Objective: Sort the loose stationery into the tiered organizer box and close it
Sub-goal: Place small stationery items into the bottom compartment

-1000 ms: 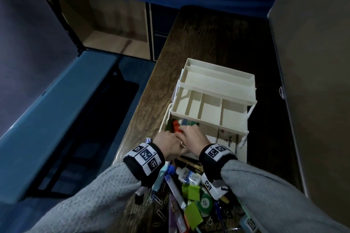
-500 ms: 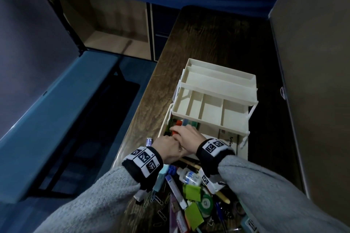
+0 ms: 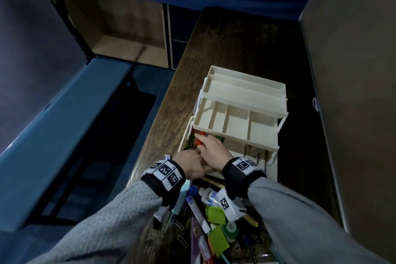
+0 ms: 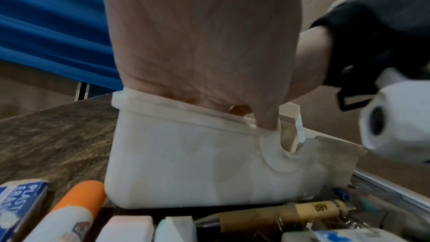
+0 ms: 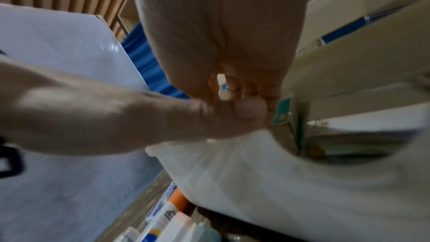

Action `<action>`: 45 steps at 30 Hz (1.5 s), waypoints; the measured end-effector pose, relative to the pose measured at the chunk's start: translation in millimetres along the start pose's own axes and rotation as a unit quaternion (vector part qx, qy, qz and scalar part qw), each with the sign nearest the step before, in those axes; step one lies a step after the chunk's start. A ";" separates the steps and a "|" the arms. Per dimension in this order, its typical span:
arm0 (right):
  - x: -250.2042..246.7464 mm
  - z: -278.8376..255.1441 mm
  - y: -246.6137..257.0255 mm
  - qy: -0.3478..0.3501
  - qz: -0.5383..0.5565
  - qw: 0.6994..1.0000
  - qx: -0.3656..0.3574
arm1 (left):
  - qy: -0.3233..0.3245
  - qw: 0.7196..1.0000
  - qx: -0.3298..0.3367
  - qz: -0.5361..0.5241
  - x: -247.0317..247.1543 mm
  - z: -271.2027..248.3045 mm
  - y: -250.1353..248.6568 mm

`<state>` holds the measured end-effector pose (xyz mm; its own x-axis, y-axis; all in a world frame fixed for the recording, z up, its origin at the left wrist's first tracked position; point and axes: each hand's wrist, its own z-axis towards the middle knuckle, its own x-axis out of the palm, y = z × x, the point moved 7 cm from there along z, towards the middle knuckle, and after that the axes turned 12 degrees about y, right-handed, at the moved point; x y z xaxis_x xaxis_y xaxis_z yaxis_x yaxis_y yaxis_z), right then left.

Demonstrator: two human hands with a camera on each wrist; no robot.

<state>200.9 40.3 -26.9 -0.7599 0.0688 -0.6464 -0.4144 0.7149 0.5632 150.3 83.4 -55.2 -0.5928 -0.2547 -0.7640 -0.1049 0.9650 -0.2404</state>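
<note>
We see cream organizer box open on wooden desk, tiers fanned back. Our right hand reaches into bottom compartment, fingers resting on orange-capped marker; grip we cannot tell. Left hand sits at box's near-left rim, fingers hidden inside. Loose stationery piled just before box.

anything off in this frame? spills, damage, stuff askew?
Nothing damaged or spilled. The organizer box sits fanned open, upper trays bare. Loose stationery lies heaped near the table's front edge. Both hands, left hand and right hand, reach into the bottom compartment.
</note>
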 end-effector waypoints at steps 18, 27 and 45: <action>14.5 -93.8 -67.6 -0.138 -0.194 0.971 0.001 | -0.108 0.989 0.005 0.100 -1.6 -33.7 -11.8; -0.4 -120.4 -74.0 -0.171 -0.164 0.972 -0.005 | -0.263 0.961 0.077 -0.020 -14.8 -85.0 -17.7; 98.2 -219.8 -140.3 0.026 0.010 0.999 0.036 | -0.296 0.901 -0.164 -0.273 99.6 -179.9 82.5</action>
<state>74.4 -206.2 -56.3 -0.7932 0.0488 -0.6070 -0.3636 0.7616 0.5364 -61.0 148.9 -43.4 0.1371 -0.5917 -0.7944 -0.5401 0.6277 -0.5607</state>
